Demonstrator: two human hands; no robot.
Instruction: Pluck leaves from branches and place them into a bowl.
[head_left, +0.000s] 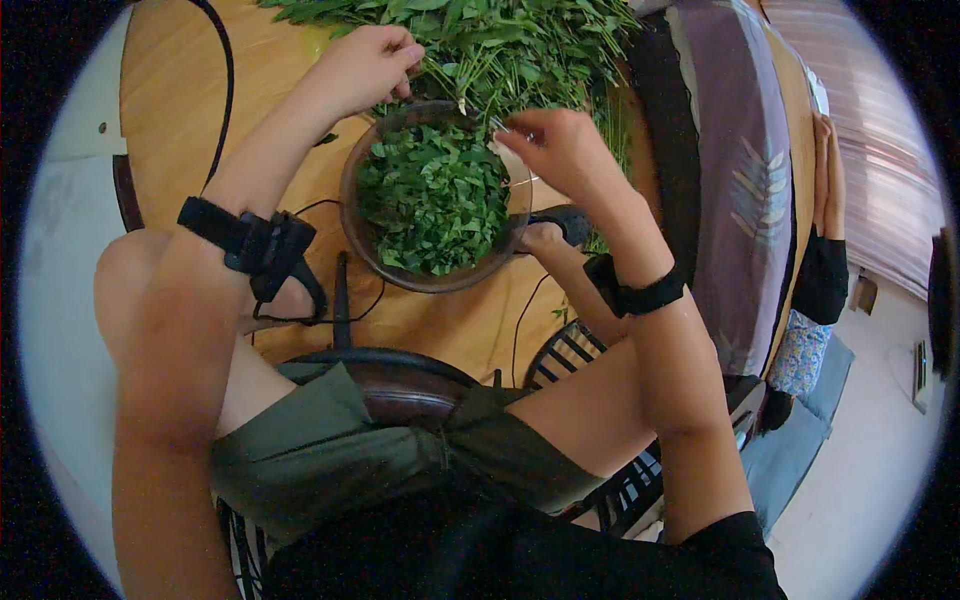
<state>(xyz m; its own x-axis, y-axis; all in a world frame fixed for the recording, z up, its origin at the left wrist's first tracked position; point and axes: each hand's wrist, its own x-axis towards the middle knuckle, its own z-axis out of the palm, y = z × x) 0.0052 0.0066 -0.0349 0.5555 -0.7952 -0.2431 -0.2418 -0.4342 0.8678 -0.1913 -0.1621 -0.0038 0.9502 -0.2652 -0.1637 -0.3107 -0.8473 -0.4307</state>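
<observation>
A round basin (352, 255) with a translucent brownish rim sits on the floor before me, holding picked green leaves (442, 199). Behind it lies a large heap of leafy green stems (517, 45). My left hand (382, 66) is above the basin's far left side, at the heap's near edge, with its fingers curled; whether they pinch a stem is unclear. Over the basin's far right rim is my right hand (551, 142), thumb and forefinger close together near a thin, pale, shiny item (499, 126) that is too small to name. Both wrists wear black straps with devices.
A bed with a purple patterned cover (742, 187) runs along the right. Another person (825, 262) lies on it or beyond it. A black cable (227, 97) crosses the wooden floor (180, 90) at the left. A slatted black basket or stool (566, 352) is near my right leg.
</observation>
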